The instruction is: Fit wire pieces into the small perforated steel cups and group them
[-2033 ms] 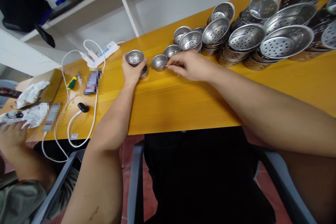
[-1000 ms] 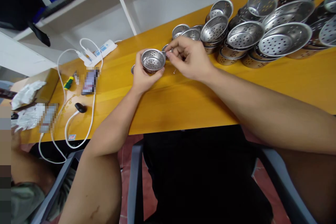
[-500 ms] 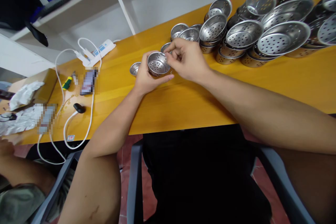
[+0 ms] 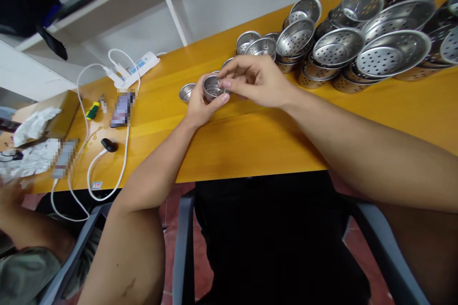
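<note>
The right side of the held cup is covered by the right hand; detail at that hand's fingertips is too small to be resolved. A cup behind is mostly hidden. The phone screen is masked by pixelation. A co-worker's hand is blurred and cropped at the left edge.

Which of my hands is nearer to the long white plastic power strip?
Left. The left hand is right of the power strip, toward you; the right hand is farther right.
</note>
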Tool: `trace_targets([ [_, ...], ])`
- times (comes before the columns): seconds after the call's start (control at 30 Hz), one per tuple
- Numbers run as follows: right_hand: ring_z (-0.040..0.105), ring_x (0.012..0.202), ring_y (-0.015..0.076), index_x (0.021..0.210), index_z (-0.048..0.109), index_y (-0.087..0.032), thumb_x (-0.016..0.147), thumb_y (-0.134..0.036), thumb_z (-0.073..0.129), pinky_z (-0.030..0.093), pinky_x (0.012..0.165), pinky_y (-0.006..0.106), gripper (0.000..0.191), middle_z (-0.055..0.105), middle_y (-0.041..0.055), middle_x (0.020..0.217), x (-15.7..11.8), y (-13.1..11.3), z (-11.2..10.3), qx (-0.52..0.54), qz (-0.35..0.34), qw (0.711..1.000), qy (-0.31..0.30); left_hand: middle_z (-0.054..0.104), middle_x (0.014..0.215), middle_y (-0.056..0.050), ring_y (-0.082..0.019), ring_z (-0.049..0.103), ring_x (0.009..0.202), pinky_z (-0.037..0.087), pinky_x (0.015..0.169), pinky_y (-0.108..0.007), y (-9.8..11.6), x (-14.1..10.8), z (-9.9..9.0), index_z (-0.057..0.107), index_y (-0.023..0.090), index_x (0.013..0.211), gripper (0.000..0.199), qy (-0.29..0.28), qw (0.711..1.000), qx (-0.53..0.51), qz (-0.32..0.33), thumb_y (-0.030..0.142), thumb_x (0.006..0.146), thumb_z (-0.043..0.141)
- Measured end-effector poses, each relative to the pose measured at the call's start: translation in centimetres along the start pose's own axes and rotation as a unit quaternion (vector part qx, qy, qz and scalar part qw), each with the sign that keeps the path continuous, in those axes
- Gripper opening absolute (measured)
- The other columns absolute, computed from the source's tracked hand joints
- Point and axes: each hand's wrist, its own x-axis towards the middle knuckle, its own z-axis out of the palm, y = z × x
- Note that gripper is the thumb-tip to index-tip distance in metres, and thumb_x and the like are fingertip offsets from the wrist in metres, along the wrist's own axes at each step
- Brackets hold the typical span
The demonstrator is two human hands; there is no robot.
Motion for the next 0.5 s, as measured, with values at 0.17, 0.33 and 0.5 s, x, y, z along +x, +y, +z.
trace_targets([
  [0.17,0.065,0.074,0.0244,0.103,0.073,-0.034,0.080,-0.104,0.096,0.048,0.057,0.038,0.077,0.072,0.0012,0.081,0.0,-0.5,-0.5,0.066,0.013,0.995,-0.067,0.083,0.145,-0.006,-0.034,0.087,0.136,0.070,0.121,-0.057,-0.1,0.1,0.1,0.069,0.039,0.151,0.093,-0.005,1.000,-0.022,0.012,0.109,0.090,0.077],
  [0.33,0.051,0.060,0.0184,0.092,0.066,-0.033,0.076,-0.107,0.096,0.033,0.048,0.034,0.082,0.062,-0.0037,0.068,0.2,-0.2,-0.6,0.069,0.013,0.994,-0.085,0.081,0.145,-0.008,-0.036,0.084,0.139,0.066,0.127,-0.060,-0.2,-0.1,0.4,0.066,0.039,0.157,0.092,-0.014,1.000,-0.003,0.012,0.105,0.094,0.078],
  [0.5,0.044,0.048,0.0164,0.092,0.063,-0.034,0.077,-0.107,0.095,0.029,0.045,0.035,0.082,0.058,-0.0073,0.058,0.4,0.7,-0.3,0.072,0.024,0.995,-0.067,0.078,0.146,-0.009,-0.036,0.082,0.142,0.064,0.132,-0.060,-0.1,-0.3,0.8,0.063,0.036,0.160,0.096,-0.021,0.999,0.013,0.029,0.097,0.091,0.091],
])
